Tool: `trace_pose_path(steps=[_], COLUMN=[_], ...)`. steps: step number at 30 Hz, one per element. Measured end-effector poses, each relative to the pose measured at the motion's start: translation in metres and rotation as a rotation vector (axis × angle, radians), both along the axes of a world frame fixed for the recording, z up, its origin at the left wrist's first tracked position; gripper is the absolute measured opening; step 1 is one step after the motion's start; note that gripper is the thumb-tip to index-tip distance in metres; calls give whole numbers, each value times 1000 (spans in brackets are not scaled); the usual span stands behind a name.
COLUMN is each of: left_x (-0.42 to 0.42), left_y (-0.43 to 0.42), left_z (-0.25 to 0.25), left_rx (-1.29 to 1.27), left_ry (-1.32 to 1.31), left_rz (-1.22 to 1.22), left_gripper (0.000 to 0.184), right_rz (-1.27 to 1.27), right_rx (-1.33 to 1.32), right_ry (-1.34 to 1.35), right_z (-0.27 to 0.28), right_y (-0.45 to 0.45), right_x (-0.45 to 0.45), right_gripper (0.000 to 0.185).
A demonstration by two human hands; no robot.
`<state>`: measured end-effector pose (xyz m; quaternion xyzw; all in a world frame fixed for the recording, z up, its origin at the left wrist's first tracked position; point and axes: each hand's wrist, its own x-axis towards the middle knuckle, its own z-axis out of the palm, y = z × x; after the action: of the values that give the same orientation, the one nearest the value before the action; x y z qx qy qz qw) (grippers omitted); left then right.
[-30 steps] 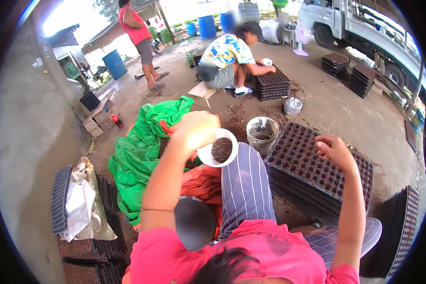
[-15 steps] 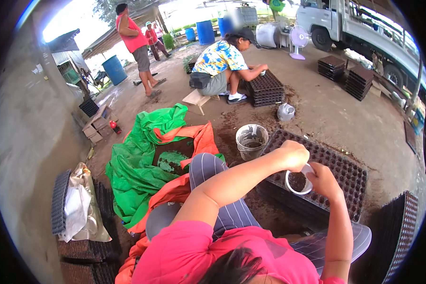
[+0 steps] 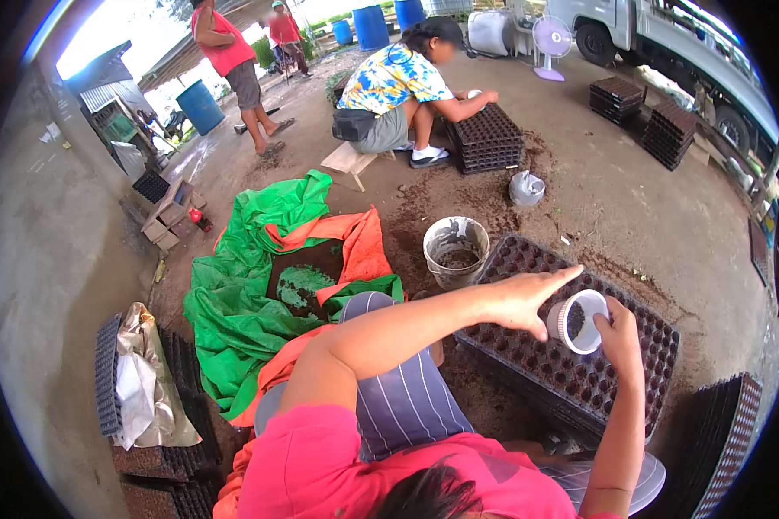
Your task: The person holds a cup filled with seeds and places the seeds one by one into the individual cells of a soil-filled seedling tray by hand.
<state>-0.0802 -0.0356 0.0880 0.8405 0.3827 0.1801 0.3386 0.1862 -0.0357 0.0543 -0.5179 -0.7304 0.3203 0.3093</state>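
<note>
My right hand (image 3: 620, 336) grips a small white plastic cup (image 3: 588, 339) by its rim. The cup is tilted, its mouth facing me, and a little dark material lies inside. Close on its left is my left hand (image 3: 524, 301), fingers stretched out and thumb apart; whether the thumb touches the cup I cannot tell. Both hands are above a black seedling tray (image 3: 636, 346) whose many round cells look filled with dark soil. This tray tops a stack of similar trays.
A soil-smeared white bucket (image 3: 437, 264) stands behind the tray. Green tarpaulin (image 3: 234, 285) with dark soil lies left. Stacked trays flank me on both sides (image 3: 727, 441) (image 3: 160, 463). Ahead, a co-worker (image 3: 407, 82) sits at another tray stack (image 3: 485, 147), near a grey container (image 3: 525, 188).
My left hand has opened from its closed pose over the tray. The cup has moved slightly right and turned its mouth more toward me, with less dark material showing. The view has shifted slightly.
</note>
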Motion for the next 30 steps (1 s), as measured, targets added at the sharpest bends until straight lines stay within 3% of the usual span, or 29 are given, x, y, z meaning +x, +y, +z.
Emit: trace_pose_path(steps=[1,6,8,10,20,23,26,29,30], left_x=[3,13,12,15,27,27,22,12,11], left_y=[1,-11,-13,-14,-20,-15,-1,13,13], left_z=[-8,-19,-22,-29,-32,-25,-16,-23,-19], left_rx=[52,183,166,172,151,108,227,210,209], left_ry=[-66,77,102,76,23,106,199,270,259], left_rz=[-14,12,-14,-34,-72,-84,107,-30,39], left_gripper=[131,133,137,141,140,136,127,110,107], right_rz=[7,37,30,32,83,143,-57,-131,-134], right_rx=[-5,49,-69,-28,-48,3,69,86,88], right_ry=[37,60,-85,-110,-46,-90,22,96,93], right_z=[1,-4,8,4,3,3,18,21,24], right_y=[4,13,9,7,-12,-12,-13,-7,-7], right_x=[-6,-24,-26,-27,-12,-6,-7,2,4], right_gripper=[21,17,15,14,18,27,55,45,45])
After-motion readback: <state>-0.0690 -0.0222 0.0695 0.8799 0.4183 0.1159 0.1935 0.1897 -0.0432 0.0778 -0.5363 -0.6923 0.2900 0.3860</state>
